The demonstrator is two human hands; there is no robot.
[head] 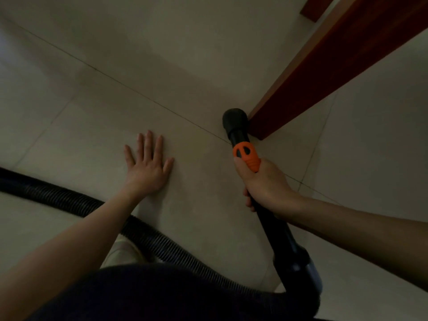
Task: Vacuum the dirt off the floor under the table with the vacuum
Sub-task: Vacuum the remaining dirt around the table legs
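Note:
My right hand (264, 181) grips the vacuum wand (245, 156) just below its orange collar. The round black nozzle (235, 120) sits on the pale tiled floor (162, 66), right against the foot of a reddish-brown wooden table leg (324, 70). My left hand (148, 163) rests flat on the tiles with its fingers spread, to the left of the nozzle. The black ribbed hose (69, 200) runs from the left edge, under my left forearm, and curves round to the wand's rear end at the lower right. No dirt is plain to see in the dim light.
A second wooden leg (317, 6) stands at the top right. My dark-clothed knee (150, 295) fills the bottom middle, with a pale shoe (122, 253) beside the hose. Tile joints cross the floor diagonally.

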